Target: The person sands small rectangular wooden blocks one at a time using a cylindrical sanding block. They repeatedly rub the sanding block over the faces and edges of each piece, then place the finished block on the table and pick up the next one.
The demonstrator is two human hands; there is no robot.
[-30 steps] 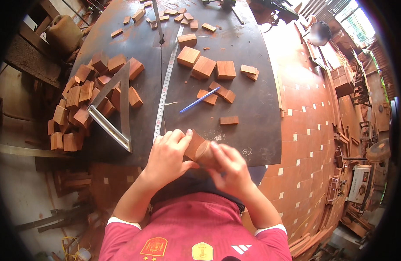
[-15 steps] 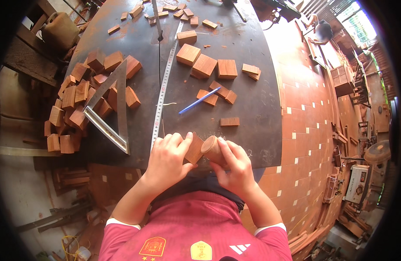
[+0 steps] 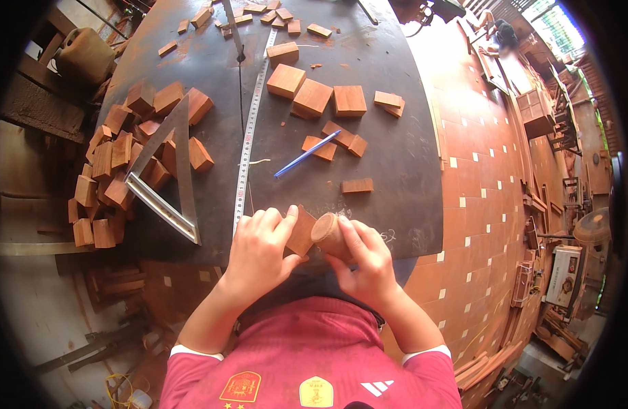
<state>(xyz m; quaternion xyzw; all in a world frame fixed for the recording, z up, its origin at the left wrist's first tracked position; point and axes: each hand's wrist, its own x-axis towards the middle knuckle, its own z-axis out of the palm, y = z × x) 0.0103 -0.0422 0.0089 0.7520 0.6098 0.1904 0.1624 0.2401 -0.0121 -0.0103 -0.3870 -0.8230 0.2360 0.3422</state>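
Reddish-brown wooden block (image 3: pixel 302 230) is gripped flat in the left hand (image 3: pixel 259 249), fingers curled over its top edge, at the near edge of the dark bench (image 3: pixel 396 163). Touching its right side is a short round wooden piece (image 3: pixel 327 232), which the right hand (image 3: pixel 365 262) holds closed around it. Beyond lie a steel tape (image 3: pixel 248 136), a blue pen (image 3: pixel 307 154), a metal square (image 3: pixel 167 178) and scattered wood blocks (image 3: pixel 116 163).
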